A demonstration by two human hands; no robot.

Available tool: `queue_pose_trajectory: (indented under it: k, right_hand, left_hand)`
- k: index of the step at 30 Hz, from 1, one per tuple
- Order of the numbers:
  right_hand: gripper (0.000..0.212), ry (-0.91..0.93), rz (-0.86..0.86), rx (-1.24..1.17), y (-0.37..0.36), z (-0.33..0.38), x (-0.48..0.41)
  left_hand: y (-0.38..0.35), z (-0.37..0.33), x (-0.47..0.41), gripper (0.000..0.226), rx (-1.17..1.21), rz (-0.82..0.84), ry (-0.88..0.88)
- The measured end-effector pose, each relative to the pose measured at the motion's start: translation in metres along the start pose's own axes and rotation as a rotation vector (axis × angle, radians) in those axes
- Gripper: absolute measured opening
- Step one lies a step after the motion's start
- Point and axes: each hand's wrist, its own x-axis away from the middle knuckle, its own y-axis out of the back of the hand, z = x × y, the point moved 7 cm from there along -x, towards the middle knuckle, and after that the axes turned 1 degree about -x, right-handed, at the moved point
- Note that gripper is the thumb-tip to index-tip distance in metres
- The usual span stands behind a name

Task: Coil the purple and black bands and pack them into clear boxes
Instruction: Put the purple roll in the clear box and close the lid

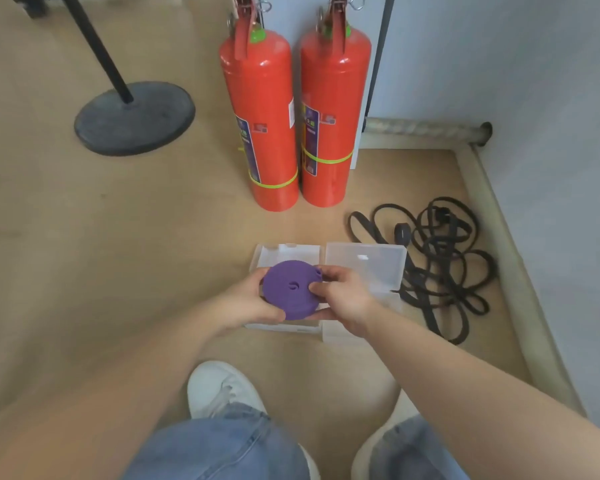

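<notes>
Head view: I crouch over the wooden floor, and my hands meet just below frame centre.
Purple band [291, 289]: wound into a flat disc, held between both hands over the clear box; I cannot tell whether it touches the box.
Left hand [246, 303]: grips the coil's rim from 9 o'clock, thumb curled round its near edge.
Right hand [343, 296]: grasps the coil from 3 o'clock, thumb pressing its top face.
Clear box [284, 252]: lies open on the floor beneath the coil. A clear panel [371, 263] adjoins it at 3 o'clock; lid or second box, I cannot tell.
Black bands [440, 258]: loose tangle on the floor at 3 o'clock of the box, against the panel's edge.
Fire extinguishers [260, 116]: two, red, upright, side by side at 12 o'clock of the box.
Stand base [136, 117]: round, black, at 10 o'clock.
Shoe [219, 389]: white, at 6 o'clock.
</notes>
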Motion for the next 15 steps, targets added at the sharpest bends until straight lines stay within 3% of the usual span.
queue_pose_trajectory:
  k: [6,10,12,15]
  right_hand:
    - [0.033,-0.047,-0.021,0.071,-0.005,-0.019,-0.015]
    - [0.028,-0.06,0.009,0.082,-0.011,-0.026,-0.019]
    - [0.04,-0.048,0.086,0.15,-0.017,-0.024,-0.02]
    - [0.075,-0.04,0.204,0.312,-0.024,-0.03,-0.023]
  left_hand:
    - [0.0,0.028,-0.01,0.068,0.002,0.007,0.029]
    - [0.005,0.038,-0.017,0.068,-0.026,-0.021,0.023]
    - [0.009,0.041,-0.021,0.067,-0.036,-0.033,0.016]
    - [0.014,0.047,-0.027,0.068,-0.05,-0.042,0.014]
